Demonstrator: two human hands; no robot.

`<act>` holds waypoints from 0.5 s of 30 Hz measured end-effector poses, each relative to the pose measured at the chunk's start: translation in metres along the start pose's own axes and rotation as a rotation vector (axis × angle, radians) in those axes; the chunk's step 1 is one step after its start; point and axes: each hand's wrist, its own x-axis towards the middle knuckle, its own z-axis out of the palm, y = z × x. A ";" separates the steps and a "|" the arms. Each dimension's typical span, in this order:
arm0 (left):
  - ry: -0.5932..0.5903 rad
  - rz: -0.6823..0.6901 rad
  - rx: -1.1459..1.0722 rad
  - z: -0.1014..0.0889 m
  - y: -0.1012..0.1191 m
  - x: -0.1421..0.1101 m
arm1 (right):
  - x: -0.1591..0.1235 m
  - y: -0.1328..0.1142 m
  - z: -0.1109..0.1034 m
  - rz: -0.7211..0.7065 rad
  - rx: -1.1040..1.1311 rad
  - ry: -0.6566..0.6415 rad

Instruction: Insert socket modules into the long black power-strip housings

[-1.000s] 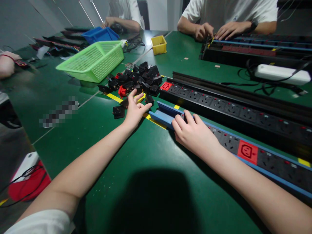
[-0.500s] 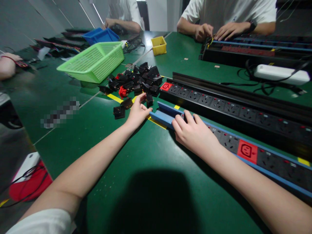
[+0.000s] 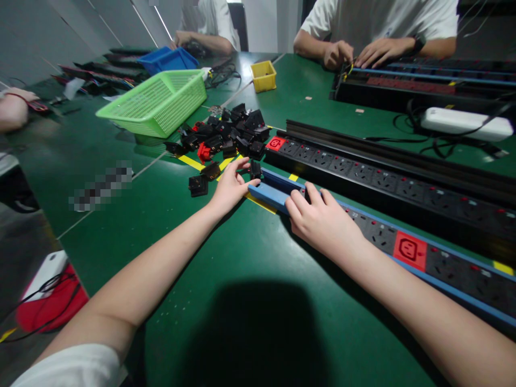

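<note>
My left hand point(image 3: 229, 185) pinches a small black socket module point(image 3: 255, 170) just off the left end of the blue-railed power strip point(image 3: 407, 250). The module comes from a heap of black and red socket modules point(image 3: 226, 134) lying behind my fingers. My right hand point(image 3: 322, 223) rests palm down on the blue strip near its left end, fingers curled over the rail and the first sockets. A red socket point(image 3: 409, 250) sits in the strip to the right of that hand.
A second black power strip point(image 3: 363, 166) lies parallel behind the blue one. A green mesh basket point(image 3: 155, 102), a blue bin point(image 3: 169, 58) and a yellow box point(image 3: 263, 75) stand farther back. Other people's hands point(image 3: 363, 52) work on strips across the table. A white block point(image 3: 463, 123) with cables lies right.
My left hand closed on a black module at the heap's edge and carried it right, up to the end of the blue strip. My right hand stayed put.
</note>
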 end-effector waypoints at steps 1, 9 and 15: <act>-0.003 0.005 0.011 0.000 0.000 0.000 | 0.000 0.000 0.000 0.001 0.003 0.001; -0.016 0.016 0.036 -0.002 0.001 0.001 | -0.001 0.000 -0.001 0.007 0.020 0.008; 0.012 0.011 -0.025 0.000 0.000 0.000 | -0.001 0.000 0.000 -0.003 -0.004 0.005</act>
